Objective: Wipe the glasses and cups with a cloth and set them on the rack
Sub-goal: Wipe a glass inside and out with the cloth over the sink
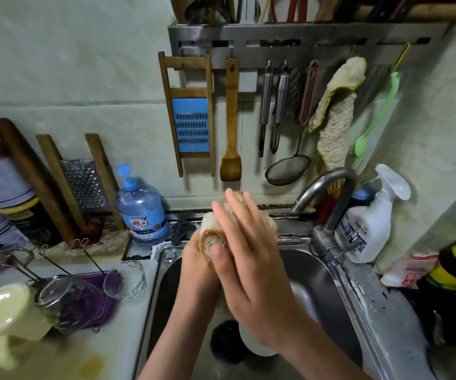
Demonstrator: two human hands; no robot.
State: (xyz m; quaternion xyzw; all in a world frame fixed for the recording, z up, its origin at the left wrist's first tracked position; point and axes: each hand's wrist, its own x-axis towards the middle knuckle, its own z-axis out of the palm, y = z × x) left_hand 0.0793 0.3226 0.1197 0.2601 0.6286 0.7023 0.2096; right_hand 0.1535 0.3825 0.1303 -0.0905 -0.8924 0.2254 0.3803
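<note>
Bunched cloth (213,229) is held between both hands above the sink (328,272). Right hand (248,259) lies on it, fingers straight and pressed together. Left hand (195,266) supports it from below; its fingers are hidden. Cloth judged soft and light. Drinking glass (125,279) and cream cup (10,311) on left bench (128,338) are judged fragile and slippery: grip round the wall. Faucet (328,182) crowds the right; the sink centre is open.
</note>
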